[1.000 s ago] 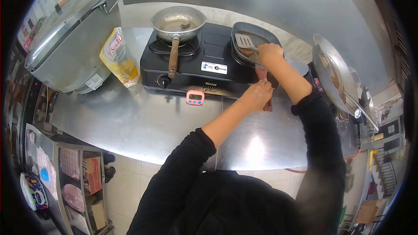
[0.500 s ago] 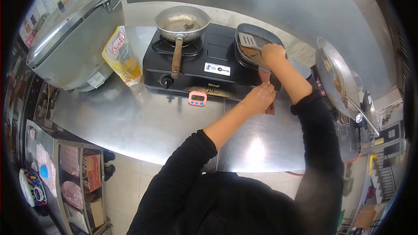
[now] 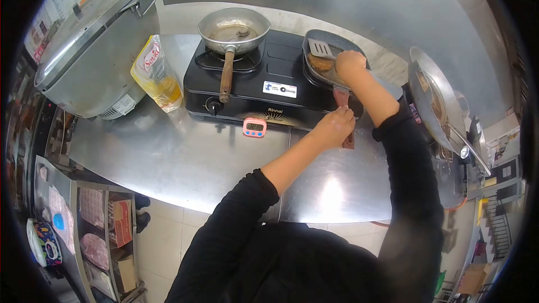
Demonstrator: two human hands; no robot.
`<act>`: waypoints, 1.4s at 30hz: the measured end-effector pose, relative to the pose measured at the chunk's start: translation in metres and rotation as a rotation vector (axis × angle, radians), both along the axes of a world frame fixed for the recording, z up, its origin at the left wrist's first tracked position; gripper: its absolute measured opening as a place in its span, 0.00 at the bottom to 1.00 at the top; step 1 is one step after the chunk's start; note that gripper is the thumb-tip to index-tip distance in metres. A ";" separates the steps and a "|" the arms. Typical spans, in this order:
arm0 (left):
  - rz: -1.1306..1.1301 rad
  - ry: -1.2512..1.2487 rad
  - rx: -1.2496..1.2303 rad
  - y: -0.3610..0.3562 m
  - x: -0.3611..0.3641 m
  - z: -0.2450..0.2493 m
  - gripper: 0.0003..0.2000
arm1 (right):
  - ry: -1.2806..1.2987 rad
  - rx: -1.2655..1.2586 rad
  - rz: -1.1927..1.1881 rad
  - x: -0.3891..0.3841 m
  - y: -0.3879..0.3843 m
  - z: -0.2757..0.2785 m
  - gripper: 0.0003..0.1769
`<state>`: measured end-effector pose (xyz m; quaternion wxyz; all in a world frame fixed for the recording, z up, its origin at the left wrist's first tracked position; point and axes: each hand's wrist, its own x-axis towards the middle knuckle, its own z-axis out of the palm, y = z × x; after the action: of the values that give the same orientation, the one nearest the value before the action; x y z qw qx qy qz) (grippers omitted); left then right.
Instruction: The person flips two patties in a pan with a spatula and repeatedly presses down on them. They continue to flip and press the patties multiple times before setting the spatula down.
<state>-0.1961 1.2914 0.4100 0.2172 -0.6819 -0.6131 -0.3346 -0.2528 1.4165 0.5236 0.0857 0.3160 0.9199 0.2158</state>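
Observation:
My left hand (image 3: 336,126) is closed round the reddish handle (image 3: 341,97) of a dark frying pan (image 3: 337,40) on the right burner of the black stove (image 3: 255,92). Over that pan, my right hand (image 3: 351,63) grips a slotted spatula (image 3: 320,49), whose flat head is tilted above a browned piece of food (image 3: 320,62). The spatula's handle is mostly hidden in my fingers. On the left burner rests a metal pan (image 3: 235,29) with a wooden handle and a little liquid inside.
A pink timer (image 3: 255,127) stands before the stove. Left of it are an oil pouch (image 3: 158,76) and a large metal cooker (image 3: 101,45). At right is a big wok (image 3: 435,101) with a long utensil. Shelves (image 3: 106,230) stand lower left; someone's dark shoes show beside them.
The spatula head has shifted slightly up, and more of the browned food shows below it. My right hand has moved a little; my left hand stays on the handle.

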 end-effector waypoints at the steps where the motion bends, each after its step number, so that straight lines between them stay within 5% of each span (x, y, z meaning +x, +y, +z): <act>1: 0.000 0.000 0.007 0.000 -0.001 0.000 0.19 | 0.001 0.004 -0.010 -0.002 -0.001 -0.003 0.10; 7: -0.010 -0.066 0.058 0.006 0.001 -0.007 0.15 | 0.121 0.001 -0.128 0.001 -0.004 -0.042 0.11; 12: 0.017 -0.006 -0.009 0.003 0.001 -0.003 0.17 | 0.048 -0.009 0.018 0.002 0.014 -0.016 0.11; 21: 0.001 -0.048 0.012 0.004 0.001 -0.005 0.16 | 0.080 -0.052 -0.130 -0.001 0.001 -0.032 0.10; 31: 0.001 -0.015 -0.002 0.000 0.000 -0.003 0.18 | -0.063 0.061 0.085 0.018 0.016 -0.021 0.10; 37: 0.001 -0.031 -0.027 -0.002 -0.001 0.000 0.18 | 0.044 0.008 -0.049 0.021 -0.010 -0.037 0.10; 42: -0.005 0.001 0.033 0.000 -0.001 -0.003 0.16 | 0.089 0.016 0.077 0.030 0.013 -0.019 0.10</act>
<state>-0.1966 1.2917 0.4071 0.2277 -0.6801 -0.6056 -0.3449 -0.2223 1.4293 0.5050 0.0338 0.2903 0.9325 0.2121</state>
